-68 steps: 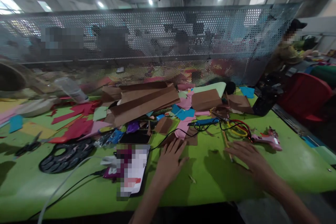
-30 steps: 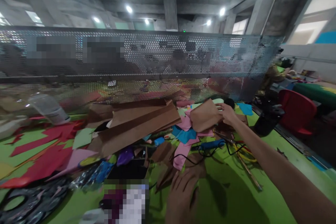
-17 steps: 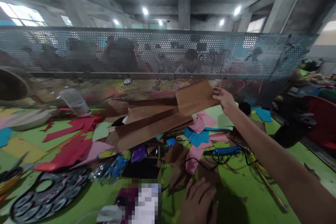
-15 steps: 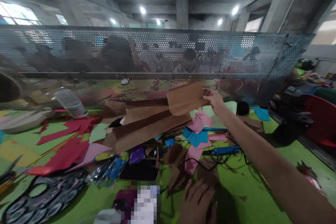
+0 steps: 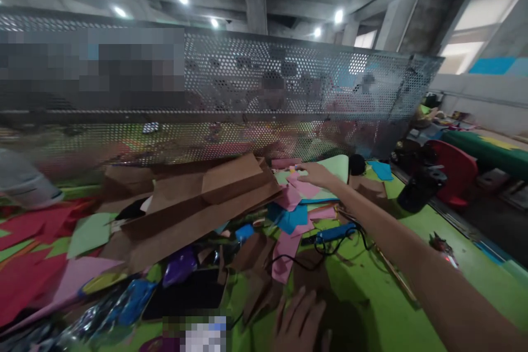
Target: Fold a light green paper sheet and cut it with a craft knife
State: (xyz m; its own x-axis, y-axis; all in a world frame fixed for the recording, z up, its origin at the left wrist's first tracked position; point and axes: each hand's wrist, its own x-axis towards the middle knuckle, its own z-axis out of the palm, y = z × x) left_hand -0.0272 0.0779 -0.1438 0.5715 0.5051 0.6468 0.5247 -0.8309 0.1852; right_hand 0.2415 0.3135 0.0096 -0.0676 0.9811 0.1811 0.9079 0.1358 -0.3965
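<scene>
My left hand (image 5: 300, 319) lies at the bottom of the view on the green tabletop, fingers spread and holding nothing visible. Farther away, my right hand (image 5: 317, 174) reaches over scraps of pink paper (image 5: 290, 197), fingers stretched toward the pile with nothing plainly held. Left of it, a folded brown paper piece (image 5: 233, 177) rests on larger brown paper sheets (image 5: 198, 219). Blue paper (image 5: 291, 218) and a pale green sheet (image 5: 336, 168) lie around the right hand. Below it is a blue-handled tool with a black cord (image 5: 335, 232).
A perforated metal screen (image 5: 231, 82) stands behind the table. On the left are red paper (image 5: 35, 280), a clear plastic container (image 5: 25, 179) and plastic-wrapped items (image 5: 132, 301). A dark flat case (image 5: 185, 294) lies near the front. At right is a black object (image 5: 421, 190) by a red chair (image 5: 454, 170).
My right hand has let go of the brown paper piece, which now lies on the brown sheets, and has lowered to the pink scraps. The view has turned right. My left hand stays on the table.
</scene>
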